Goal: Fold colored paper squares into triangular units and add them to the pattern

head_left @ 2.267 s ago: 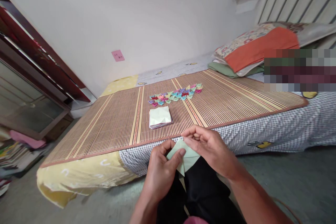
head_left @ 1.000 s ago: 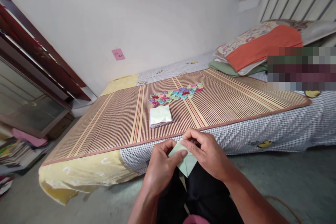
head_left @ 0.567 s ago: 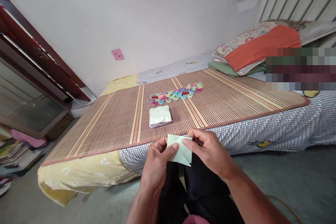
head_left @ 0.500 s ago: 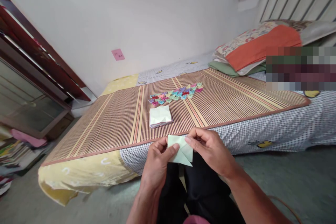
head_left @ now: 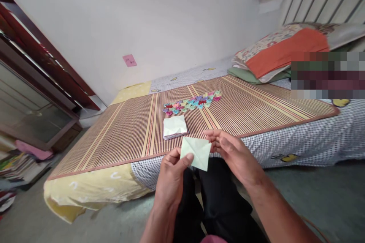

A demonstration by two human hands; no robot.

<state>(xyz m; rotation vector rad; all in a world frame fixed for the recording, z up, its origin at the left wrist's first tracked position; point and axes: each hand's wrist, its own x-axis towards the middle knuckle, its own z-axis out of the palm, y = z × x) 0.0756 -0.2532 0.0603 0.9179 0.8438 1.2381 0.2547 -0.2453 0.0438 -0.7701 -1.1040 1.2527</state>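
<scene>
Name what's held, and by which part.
The left hand pinches the green folded paper by its lower left part, thumb on top. The right hand is near the paper's right edge; whether it touches cannot be told.

One left hand (head_left: 170,174) and one right hand (head_left: 238,155) are counted, two in all. One pale green paper square (head_left: 196,153), one stack of paper (head_left: 175,125) and one striped mat (head_left: 128,131) are recorded; the stack's sheets (head_left: 175,135) cannot be counted. Small coloured paper folds (head_left: 191,103): many, overlapping, too small for an exact count. One pink wall note (head_left: 129,60), one radiator (head_left: 321,4) and two trouser legs (head_left: 222,197) are noted.
</scene>
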